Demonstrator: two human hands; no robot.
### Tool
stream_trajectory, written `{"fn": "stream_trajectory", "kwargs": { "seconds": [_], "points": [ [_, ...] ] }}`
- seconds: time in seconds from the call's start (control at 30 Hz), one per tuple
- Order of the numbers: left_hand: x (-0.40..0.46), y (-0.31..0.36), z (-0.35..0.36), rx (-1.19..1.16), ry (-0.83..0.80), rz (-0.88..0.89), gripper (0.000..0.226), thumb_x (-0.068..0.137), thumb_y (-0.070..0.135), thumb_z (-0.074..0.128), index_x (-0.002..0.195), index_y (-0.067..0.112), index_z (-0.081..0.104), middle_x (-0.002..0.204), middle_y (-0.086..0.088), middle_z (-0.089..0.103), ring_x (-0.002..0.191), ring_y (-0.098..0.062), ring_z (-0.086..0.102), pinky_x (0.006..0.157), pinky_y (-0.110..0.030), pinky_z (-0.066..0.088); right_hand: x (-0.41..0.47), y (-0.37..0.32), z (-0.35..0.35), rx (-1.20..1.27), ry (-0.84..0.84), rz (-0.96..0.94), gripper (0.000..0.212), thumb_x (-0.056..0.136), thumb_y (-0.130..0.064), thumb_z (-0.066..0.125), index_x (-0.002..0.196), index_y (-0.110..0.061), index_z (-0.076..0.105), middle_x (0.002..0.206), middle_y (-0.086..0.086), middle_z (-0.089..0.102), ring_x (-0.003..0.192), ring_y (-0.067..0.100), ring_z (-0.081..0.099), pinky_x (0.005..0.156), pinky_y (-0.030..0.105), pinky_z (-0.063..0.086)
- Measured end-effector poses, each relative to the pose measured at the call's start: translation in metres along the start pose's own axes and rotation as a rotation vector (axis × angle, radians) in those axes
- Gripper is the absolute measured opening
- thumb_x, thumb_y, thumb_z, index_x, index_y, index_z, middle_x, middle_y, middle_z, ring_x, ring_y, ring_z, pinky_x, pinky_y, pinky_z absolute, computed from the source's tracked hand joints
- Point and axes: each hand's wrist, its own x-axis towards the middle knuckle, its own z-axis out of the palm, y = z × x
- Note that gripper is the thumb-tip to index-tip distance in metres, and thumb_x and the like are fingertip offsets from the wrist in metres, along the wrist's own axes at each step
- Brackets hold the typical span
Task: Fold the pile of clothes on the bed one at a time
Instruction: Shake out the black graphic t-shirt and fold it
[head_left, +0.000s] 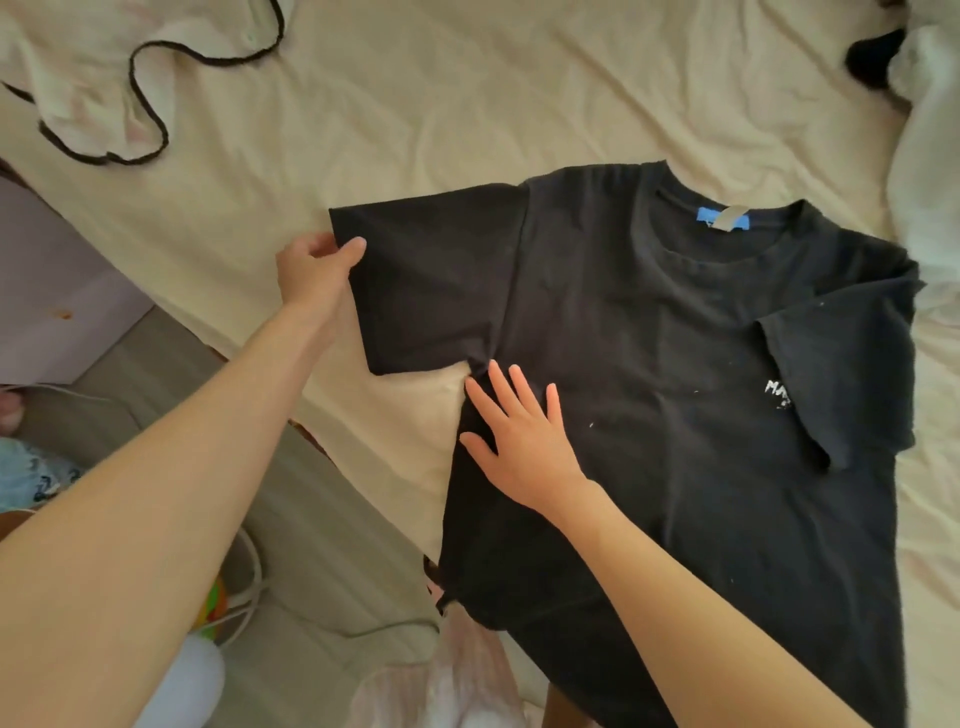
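— Where's the shirt?

— The black T-shirt (675, 374) lies flat, front up, on the cream sheet of the bed (467, 104), collar away from the person. Its far-side sleeve is folded in over the chest print.

— And the arms?

— Both reach out bare over the bed's edge. The left hand (311, 270) pinches the hem corner of the spread sleeve (431, 280), thumb on top, fingers curled under. The right hand (519, 441) lies open, fingers splayed, palm pressed on the shirt just below the armpit.

— Anything else around?

— A pale garment with dark trim (93, 88) lies well apart at the bed's far left.
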Motion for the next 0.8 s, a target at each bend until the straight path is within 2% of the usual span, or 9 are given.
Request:
{"fn": "stream_trajectory", "kwargs": {
  "seconds": [0.07, 0.17, 0.27, 0.33, 0.43, 0.53, 0.67, 0.73, 0.8],
  "points": [
    [0.001, 0.009, 0.003, -0.019, -0.027, -0.045, 0.009, 0.089, 0.017, 0.06, 0.093, 0.01, 0.063, 0.098, -0.002, 0.063, 0.094, -0.016, 0.06, 0.079, -0.025, 0.047, 0.002, -0.003, -0.009, 0.184, -0.002, 0.046, 0.053, 0.099, -0.044, 0.037, 0.149, -0.029, 0.024, 0.16, -0.004, 0.006, 0.147, 0.017, -0.005, 0.111, 0.043, -0.013],
    [-0.008, 0.023, 0.009, 0.108, -0.015, 0.034, 0.013, 0.091, 0.022, 0.054, 0.1, 0.013, 0.054, 0.1, -0.002, 0.058, 0.091, -0.016, 0.056, 0.08, -0.027, 0.046, -0.005, -0.01, -0.028, 0.664, 0.054, 0.228, 0.046, 0.099, -0.038, 0.041, 0.143, -0.026, 0.038, 0.153, -0.007, 0.03, 0.143, 0.011, 0.02, 0.115, 0.032, 0.01],
    [-0.03, 0.047, 0.019, 0.292, 0.001, 0.275, 0.012, 0.093, 0.025, 0.052, 0.099, 0.017, 0.045, 0.087, 0.011, 0.052, 0.085, -0.014, 0.053, 0.071, -0.018, 0.038, -0.024, -0.005, -0.047, 1.071, 0.123, 0.421, 0.041, 0.099, -0.034, 0.044, 0.139, -0.026, 0.044, 0.139, -0.007, 0.05, 0.123, 0.006, 0.048, 0.099, 0.017, 0.037],
    [-0.054, 0.063, 0.037, 0.367, -0.025, 0.479, 0.011, 0.091, 0.024, 0.055, 0.097, 0.016, 0.048, 0.084, 0.011, 0.053, 0.078, -0.014, 0.052, 0.068, -0.019, 0.036, -0.04, 0.008, -0.057, 1.345, 0.179, 0.548, 0.036, 0.098, -0.033, 0.046, 0.133, -0.024, 0.05, 0.127, -0.004, 0.06, 0.11, 0.008, 0.059, 0.097, 0.027, 0.047],
    [-0.105, 0.074, 0.082, 0.375, -0.319, 0.675, 0.015, 0.091, 0.02, 0.057, 0.102, 0.011, 0.055, 0.092, 0.003, 0.061, 0.087, -0.019, 0.06, 0.079, -0.029, 0.046, -0.06, 0.036, -0.067, 1.657, 0.293, 0.671, 0.04, 0.098, -0.038, 0.044, 0.132, -0.018, 0.049, 0.112, -0.003, 0.067, 0.1, 0.014, 0.067, 0.088, 0.035, 0.054],
    [-0.152, 0.058, 0.116, 0.494, -0.652, 0.767, 0.027, 0.093, 0.022, 0.055, 0.12, 0.017, 0.056, 0.112, 0.001, 0.064, 0.103, -0.015, 0.06, 0.09, -0.03, 0.048, -0.066, 0.064, -0.076, 1.838, 0.371, 0.733, 0.055, 0.096, -0.046, 0.044, 0.142, -0.015, 0.038, 0.114, 0.001, 0.064, 0.103, 0.019, 0.065, 0.083, 0.037, 0.054],
    [-0.157, 0.011, 0.105, 0.638, -0.425, 0.863, 0.035, 0.09, 0.021, 0.059, 0.124, 0.019, 0.055, 0.124, 0.001, 0.057, 0.117, -0.018, 0.049, 0.098, -0.033, 0.04, -0.042, 0.082, -0.087, 1.692, 0.263, 0.824, 0.061, 0.094, -0.047, 0.05, 0.143, -0.013, 0.034, 0.124, 0.007, 0.056, 0.106, 0.024, 0.06, 0.088, 0.04, 0.052],
    [-0.146, -0.016, 0.088, 0.657, -0.33, 0.712, 0.038, 0.089, 0.025, 0.061, 0.125, 0.018, 0.052, 0.124, -0.002, 0.053, 0.115, -0.02, 0.048, 0.095, -0.033, 0.041, -0.02, 0.082, -0.09, 1.258, 0.312, 0.826, 0.058, 0.093, -0.044, 0.053, 0.139, -0.013, 0.04, 0.129, 0.007, 0.054, 0.108, 0.022, 0.058, 0.091, 0.035, 0.049],
    [-0.136, -0.036, 0.074, 0.552, -0.308, 0.428, 0.041, 0.088, 0.03, 0.062, 0.125, 0.016, 0.05, 0.117, -0.001, 0.05, 0.109, -0.019, 0.05, 0.091, -0.029, 0.043, 0.001, 0.083, -0.095, 0.715, 0.464, 0.69, 0.054, 0.093, -0.042, 0.054, 0.137, -0.013, 0.043, 0.131, 0.006, 0.051, 0.117, 0.021, 0.051, 0.097, 0.033, 0.041]
  ]
}}
